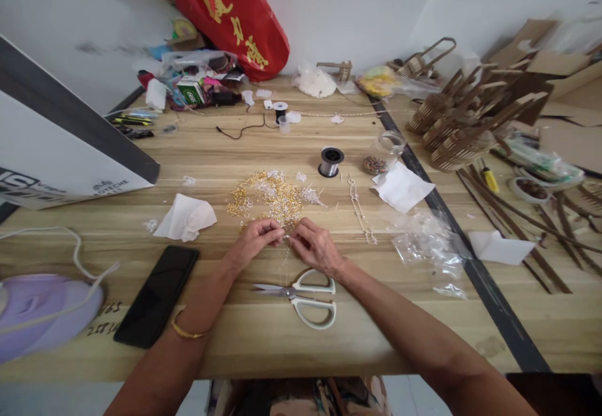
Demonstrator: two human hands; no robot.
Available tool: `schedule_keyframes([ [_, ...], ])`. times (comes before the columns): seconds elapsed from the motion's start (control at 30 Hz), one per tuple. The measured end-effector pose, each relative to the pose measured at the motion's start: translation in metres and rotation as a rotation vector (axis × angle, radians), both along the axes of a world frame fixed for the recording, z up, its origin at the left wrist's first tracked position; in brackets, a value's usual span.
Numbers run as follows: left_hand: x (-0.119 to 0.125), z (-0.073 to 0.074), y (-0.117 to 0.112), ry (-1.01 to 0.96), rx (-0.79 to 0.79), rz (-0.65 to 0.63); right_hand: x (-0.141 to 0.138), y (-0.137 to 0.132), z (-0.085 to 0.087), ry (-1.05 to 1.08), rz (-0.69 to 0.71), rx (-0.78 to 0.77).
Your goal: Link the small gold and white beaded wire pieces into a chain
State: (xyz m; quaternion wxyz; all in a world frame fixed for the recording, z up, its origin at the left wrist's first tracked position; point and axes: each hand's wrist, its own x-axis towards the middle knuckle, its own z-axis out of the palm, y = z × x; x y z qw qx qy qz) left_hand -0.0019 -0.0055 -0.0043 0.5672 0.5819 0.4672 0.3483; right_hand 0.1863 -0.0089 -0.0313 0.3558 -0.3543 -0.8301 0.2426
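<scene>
My left hand (258,239) and my right hand (317,248) meet fingertip to fingertip over the wooden table, both closed in a pinch. Between them they hold a thin, pale strand (285,258) with tiny pieces along it; its finest detail is too small to make out. The strand hangs down toward white-handled scissors (301,293), which lie with their blades pointing left. Just beyond my fingers spreads a pile of gold and clear beads (275,193). To the right lies a finished-looking beaded chain (360,212).
A wire spool (331,162) and a glass jar of beads (384,152) stand behind on the right. A black phone (157,297) lies near my left forearm. White papers (185,218), plastic bags (427,243) and small woven baskets (463,143) surround the work area.
</scene>
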Motion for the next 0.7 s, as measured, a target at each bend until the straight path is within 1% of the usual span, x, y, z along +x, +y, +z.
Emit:
schedule_keyframes([
  [0.07,-0.0005,0.0003,0.0002,-0.03,-0.042,-0.003,0.0003,-0.0001,0.0008,0.005,0.001,-0.001],
  [0.17,-0.0002,0.0006,0.0003,-0.039,-0.069,0.026,0.0007,-0.0001,0.0022,0.021,0.001,-0.012],
  [0.33,-0.0002,0.0011,0.0006,-0.045,-0.062,0.033,0.0002,-0.0002,0.0032,0.039,0.021,-0.028],
  [0.57,-0.003,-0.0051,0.0013,-0.052,-0.072,0.039,0.0,-0.0005,0.002,0.057,0.025,-0.053],
  [0.7,-0.0009,-0.0042,0.0005,-0.029,-0.072,0.047,-0.0002,-0.0002,0.0016,0.057,0.025,-0.048],
])
